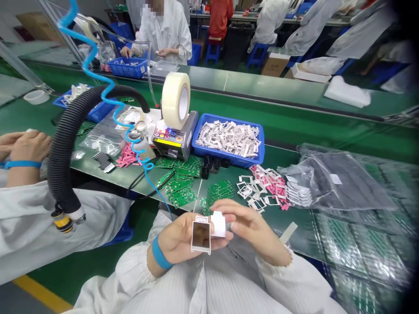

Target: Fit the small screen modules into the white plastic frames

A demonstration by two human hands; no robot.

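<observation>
My left hand [178, 237], with a blue wristband, is palm up in front of my body. It holds a small display screen [200, 235] with a dark face and a white plastic frame. Beside that screen is a flat white rectangular piece [218, 223], lying over the left fingers. My right hand [253, 224] comes in from the right with curled fingers, closed at the white piece's edge; its exact grip is partly hidden. Stacked green circuit boards [220, 190] lie on the bench just beyond my hands.
A blue bin [229, 159] holds many white frames. Left of it, a tape roll [172, 100] tops a small machine [173, 146]. Loose white frames and pink pieces [278, 189] lie right, near plastic bags [353, 183]. A black hose [62, 148] arches beside a co-worker's hands [31, 146].
</observation>
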